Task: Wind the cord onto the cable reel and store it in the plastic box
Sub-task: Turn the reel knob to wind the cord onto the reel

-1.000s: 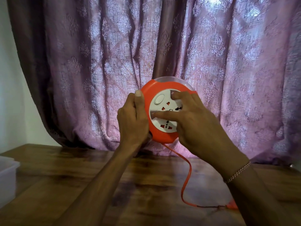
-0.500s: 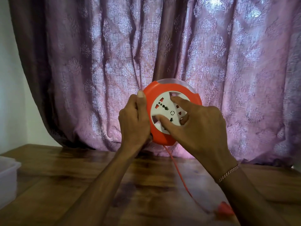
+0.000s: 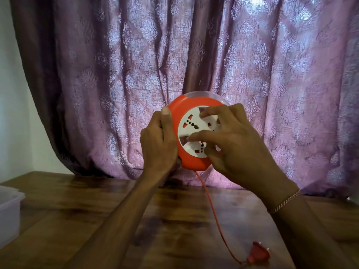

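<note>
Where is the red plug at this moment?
In the head view, the plug lies on the wooden table at the bottom right, at the end of the cord, below the right hand.

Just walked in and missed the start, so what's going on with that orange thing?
A person holds a round orange cable reel upright above the wooden table. The left hand grips its rim; the right hand has fingers on the white socket disc. A thin orange cord hangs down to an orange plug lying on the table. A clear plastic box waits at left.
</note>
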`<state>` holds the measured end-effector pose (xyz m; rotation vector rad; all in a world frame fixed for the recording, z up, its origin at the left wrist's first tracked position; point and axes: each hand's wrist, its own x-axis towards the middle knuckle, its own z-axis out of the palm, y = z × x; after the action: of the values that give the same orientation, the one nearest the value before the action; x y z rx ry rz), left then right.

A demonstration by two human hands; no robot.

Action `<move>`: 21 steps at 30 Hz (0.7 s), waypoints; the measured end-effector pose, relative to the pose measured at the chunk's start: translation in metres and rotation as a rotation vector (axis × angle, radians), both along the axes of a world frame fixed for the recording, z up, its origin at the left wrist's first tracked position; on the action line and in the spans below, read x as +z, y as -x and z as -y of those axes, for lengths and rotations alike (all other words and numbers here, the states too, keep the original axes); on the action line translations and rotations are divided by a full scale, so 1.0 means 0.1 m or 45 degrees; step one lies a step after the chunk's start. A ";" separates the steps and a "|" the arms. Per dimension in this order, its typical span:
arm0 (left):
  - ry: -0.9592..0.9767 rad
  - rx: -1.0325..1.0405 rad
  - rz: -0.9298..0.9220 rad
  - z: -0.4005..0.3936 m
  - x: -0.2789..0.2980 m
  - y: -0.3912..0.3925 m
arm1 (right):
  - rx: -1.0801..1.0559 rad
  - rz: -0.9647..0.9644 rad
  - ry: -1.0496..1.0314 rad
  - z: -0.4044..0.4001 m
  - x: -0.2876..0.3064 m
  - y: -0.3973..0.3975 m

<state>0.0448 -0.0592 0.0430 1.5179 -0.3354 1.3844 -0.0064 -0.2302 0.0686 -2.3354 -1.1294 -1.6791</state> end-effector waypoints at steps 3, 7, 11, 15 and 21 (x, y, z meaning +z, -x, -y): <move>0.009 -0.004 0.014 -0.01 0.00 0.00 | -0.138 -0.129 0.058 -0.02 0.01 0.03; -0.002 -0.011 0.003 -0.01 0.00 0.01 | -0.242 -0.122 0.044 -0.04 0.00 0.04; -0.019 0.006 0.009 0.02 0.00 0.03 | -0.320 -0.047 0.015 -0.03 -0.01 0.03; -0.021 0.068 0.005 0.02 0.00 0.04 | -0.326 -0.020 -0.195 -0.07 -0.08 0.01; -0.059 0.055 -0.015 0.03 -0.01 0.06 | -0.311 -0.005 -0.521 -0.14 -0.11 -0.03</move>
<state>0.0387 -0.0624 0.0420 1.5790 -0.3309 1.4091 -0.0036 -0.2158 0.0578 -2.2713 -0.4505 -1.7702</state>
